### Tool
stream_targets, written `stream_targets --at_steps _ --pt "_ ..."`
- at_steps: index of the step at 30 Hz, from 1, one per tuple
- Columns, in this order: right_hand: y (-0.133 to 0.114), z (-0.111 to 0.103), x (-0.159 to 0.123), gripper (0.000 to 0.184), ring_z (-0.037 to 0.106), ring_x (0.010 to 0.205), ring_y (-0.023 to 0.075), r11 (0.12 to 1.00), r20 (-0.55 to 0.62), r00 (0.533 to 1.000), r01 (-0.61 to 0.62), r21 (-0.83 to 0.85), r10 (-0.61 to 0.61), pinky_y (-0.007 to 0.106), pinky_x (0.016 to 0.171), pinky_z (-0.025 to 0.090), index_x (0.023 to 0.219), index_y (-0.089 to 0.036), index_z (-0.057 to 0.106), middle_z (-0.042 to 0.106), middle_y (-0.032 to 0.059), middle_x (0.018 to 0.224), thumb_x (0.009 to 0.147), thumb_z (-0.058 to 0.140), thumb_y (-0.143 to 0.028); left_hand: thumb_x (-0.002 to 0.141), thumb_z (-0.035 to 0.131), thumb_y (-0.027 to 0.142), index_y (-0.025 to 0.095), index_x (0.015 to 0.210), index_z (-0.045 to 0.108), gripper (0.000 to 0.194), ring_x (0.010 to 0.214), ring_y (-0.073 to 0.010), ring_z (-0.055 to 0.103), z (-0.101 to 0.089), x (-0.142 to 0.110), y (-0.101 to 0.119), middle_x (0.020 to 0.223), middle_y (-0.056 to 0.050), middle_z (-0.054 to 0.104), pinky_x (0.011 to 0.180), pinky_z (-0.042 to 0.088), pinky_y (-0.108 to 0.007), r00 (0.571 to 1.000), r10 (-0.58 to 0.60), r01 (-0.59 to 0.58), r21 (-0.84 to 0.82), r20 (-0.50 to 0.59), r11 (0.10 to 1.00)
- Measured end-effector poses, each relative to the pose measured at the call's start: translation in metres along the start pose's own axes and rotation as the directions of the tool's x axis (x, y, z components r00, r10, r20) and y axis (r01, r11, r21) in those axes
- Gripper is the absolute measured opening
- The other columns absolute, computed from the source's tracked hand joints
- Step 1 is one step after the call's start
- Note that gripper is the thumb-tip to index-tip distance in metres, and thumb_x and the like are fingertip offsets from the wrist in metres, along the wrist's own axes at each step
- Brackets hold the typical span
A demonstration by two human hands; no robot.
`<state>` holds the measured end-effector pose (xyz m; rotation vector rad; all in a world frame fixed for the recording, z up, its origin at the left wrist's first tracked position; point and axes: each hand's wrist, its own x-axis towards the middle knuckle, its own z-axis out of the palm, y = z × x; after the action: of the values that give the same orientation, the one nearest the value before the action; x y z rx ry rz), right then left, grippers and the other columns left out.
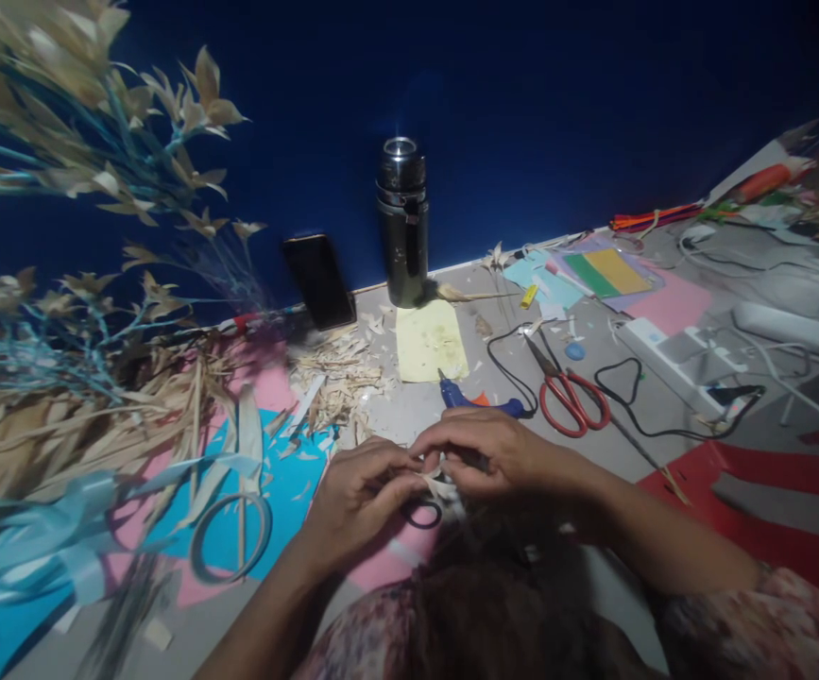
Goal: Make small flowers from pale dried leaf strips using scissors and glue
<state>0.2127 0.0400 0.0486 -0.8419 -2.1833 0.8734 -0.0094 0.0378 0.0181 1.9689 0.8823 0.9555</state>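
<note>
My left hand (370,486) and my right hand (486,453) meet at the front middle of the table, fingertips pinched together. Between them is a small pale dried-husk piece (439,485), partly hidden by the fingers. A dark, narrow item shows by my right fingers; its kind cannot be made out. Just below the fingertips is a black ring (423,515), perhaps a scissors handle. Beyond my right hand lies a blue glue gun (484,401), partly covered by it. Red-handled scissors (571,401) rest to its right.
A metal flask (403,227) and a phone (319,280) stand by the blue wall. Left are dried-flower stems (189,142), husk strips (41,449), light blue ribbon (61,529) and a tape roll (230,538). Right are a power strip (671,364), cables and red sheet (770,501).
</note>
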Motion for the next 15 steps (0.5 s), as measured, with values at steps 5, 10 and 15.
stream_targets --at_steps 5,10,15 --pt "-0.0025 -0.0021 0.0006 0.035 0.068 0.087 0.0167 0.999 0.017 0.999 -0.045 0.006 0.044 0.029 0.084 0.052 0.109 -0.02 0.071 0.076 0.0035 0.094 0.084 0.053 -0.004 0.084 0.076 0.012 0.022 0.091 0.074 0.012 0.074 -0.0143 0.071 0.0019 -0.0009 -0.0002 0.084 -0.002 0.077 0.067 0.052 -0.022 0.998 0.032 -0.033 -0.026 -0.062 0.999" --pt "-0.0027 -0.0015 0.0005 0.036 0.067 0.087 0.0171 0.998 0.009 0.998 -0.056 -0.009 0.056 0.029 0.085 0.052 0.113 -0.02 0.07 0.075 0.0044 0.097 0.083 0.055 -0.005 0.085 0.074 0.01 0.023 0.093 0.075 0.015 0.078 -0.0151 0.071 0.004 -0.0001 0.0007 0.087 -0.003 0.077 0.069 0.053 -0.023 0.994 0.06 -0.061 -0.01 -0.089 0.998" --pt "-0.0032 -0.0005 0.0013 0.037 0.067 0.086 0.0172 0.995 0.028 0.995 -0.096 -0.016 0.096 0.028 0.083 0.051 0.113 -0.019 0.069 0.075 0.004 0.095 0.081 0.057 -0.006 0.085 0.073 0.013 0.022 0.087 0.075 0.01 0.071 -0.0138 0.07 0.0042 -0.0001 0.0026 0.08 -0.001 0.076 0.064 0.051 -0.022 0.998 0.019 -0.02 -0.01 -0.065 1.0"
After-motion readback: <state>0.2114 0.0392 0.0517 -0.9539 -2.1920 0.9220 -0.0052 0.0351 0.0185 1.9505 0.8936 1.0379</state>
